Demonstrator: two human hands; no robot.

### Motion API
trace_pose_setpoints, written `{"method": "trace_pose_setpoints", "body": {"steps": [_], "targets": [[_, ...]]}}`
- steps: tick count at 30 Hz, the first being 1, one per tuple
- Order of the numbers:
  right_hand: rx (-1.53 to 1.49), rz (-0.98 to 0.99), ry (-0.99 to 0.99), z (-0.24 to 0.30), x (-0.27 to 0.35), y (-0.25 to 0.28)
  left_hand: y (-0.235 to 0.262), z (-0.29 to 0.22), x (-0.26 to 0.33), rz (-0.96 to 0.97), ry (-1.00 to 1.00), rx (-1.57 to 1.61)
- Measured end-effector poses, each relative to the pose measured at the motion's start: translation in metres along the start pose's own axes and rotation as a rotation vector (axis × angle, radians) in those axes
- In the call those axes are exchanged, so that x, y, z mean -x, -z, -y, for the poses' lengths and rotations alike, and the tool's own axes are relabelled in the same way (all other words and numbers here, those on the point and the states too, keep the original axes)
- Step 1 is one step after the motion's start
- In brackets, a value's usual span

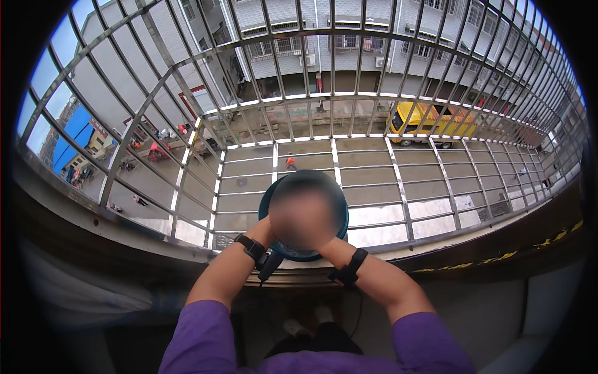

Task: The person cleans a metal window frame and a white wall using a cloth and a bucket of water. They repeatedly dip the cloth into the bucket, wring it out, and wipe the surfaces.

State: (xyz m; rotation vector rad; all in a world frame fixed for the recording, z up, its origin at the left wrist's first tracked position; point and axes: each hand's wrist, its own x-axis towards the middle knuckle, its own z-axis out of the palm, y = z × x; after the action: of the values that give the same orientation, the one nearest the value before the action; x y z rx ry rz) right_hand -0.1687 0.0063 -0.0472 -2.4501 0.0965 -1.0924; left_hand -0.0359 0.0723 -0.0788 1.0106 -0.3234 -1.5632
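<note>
Both hands (303,219) are cupping a teal bucket (330,193) over the sill (436,240), inside the window grille (398,187); grip blurred, cannot tell.

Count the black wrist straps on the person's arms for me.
2. One wrist strap sits on the left forearm, beside the round blue basin; the other wrist strap sits on the right forearm. The blurred patch hides both hands.

Metal window cage (398,187) juts out beyond sill: floor of horizontal bars with cross rails, bent by lens. Teal round basin (269,199) sits over cage floor bars near sill ledge (436,240), centre of view; middle blurred. Whether basin rests on bars or is held up, cannot tell.
</note>
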Motion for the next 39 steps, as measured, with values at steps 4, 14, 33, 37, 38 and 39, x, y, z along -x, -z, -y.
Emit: {"method": "trace_pose_setpoints", "body": {"steps": [4,14,33,37,38,39], "targets": [[-0.199,0.085,-0.035,0.005,0.013,-0.019,-0.018,-0.021,0.015,0.021,0.085,-0.090],[-0.118,0.233,-0.058,-0.025,0.072,-0.077,0.003,-0.029,0.010,0.118,0.174,-0.526],[-0.089,-0.109,-0.874,-0.003,0.019,0.029,-0.045,-0.034,0.029,-0.244,-0.096,-1.069],[-0.776,-0.253,-1.286,-0.061,0.042,0.037,-0.077,0.002,0.094,-0.389,-0.854,-1.581],[-0.996,-0.201,-1.265,-0.055,0.042,0.041,-0.081,0.015,0.113,-0.440,-0.727,-1.297],[-1.215,-0.152,-1.250,-0.043,0.043,0.043,-0.086,0.030,0.131,-0.482,-0.605,-1.007]]}}
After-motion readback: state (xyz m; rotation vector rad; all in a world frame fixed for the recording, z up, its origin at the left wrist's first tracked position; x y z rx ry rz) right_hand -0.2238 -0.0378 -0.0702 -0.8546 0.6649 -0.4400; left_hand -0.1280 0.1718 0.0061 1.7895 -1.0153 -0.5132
